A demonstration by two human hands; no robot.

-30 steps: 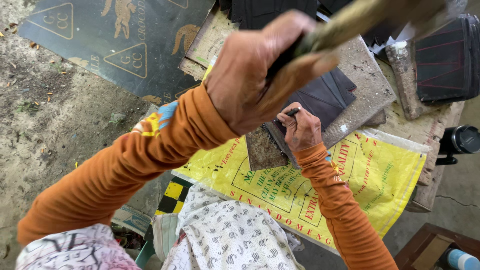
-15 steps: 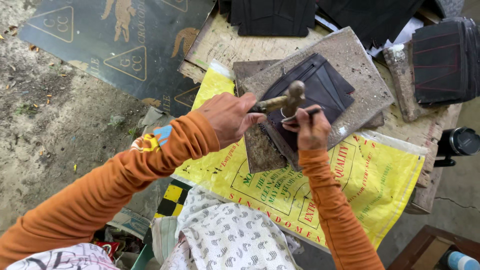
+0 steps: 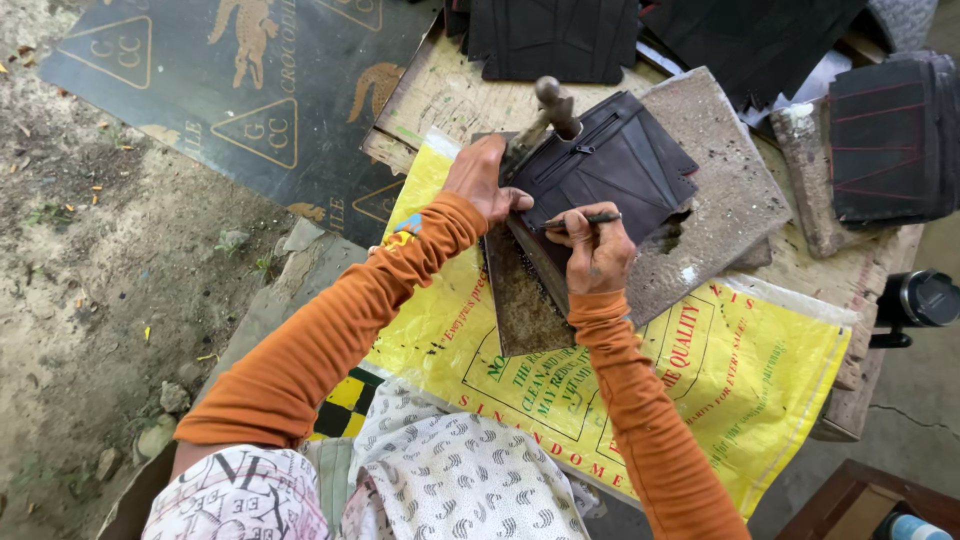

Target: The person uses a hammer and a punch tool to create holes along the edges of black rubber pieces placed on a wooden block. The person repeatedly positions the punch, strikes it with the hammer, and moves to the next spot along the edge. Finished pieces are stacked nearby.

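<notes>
My left hand (image 3: 485,180) grips the handle of a small hammer (image 3: 548,105). The hammer's head sits at the far edge of a stack of dark stitched leather-like pieces (image 3: 625,160). My right hand (image 3: 597,258) pinches a thin dark pointed tool (image 3: 585,218) and holds it flat against the near edge of that stack. The stack rests on a rough grey stone slab (image 3: 735,195). A rusty metal plate (image 3: 520,300) lies just below the stack, between my two forearms. Both arms wear orange sleeves.
A yellow printed sack (image 3: 720,370) covers the wooden work board (image 3: 430,95). More dark pieces are piled at the back (image 3: 555,40) and at the right (image 3: 885,140). A stone block (image 3: 805,180) and a black cylinder (image 3: 925,298) stand right; a dark printed mat (image 3: 240,90) and dirt ground lie left.
My left hand held the hammer raised close to the camera, swung it down beside my right hand, and now holds it low over the stack's far edge. My right hand stayed put.
</notes>
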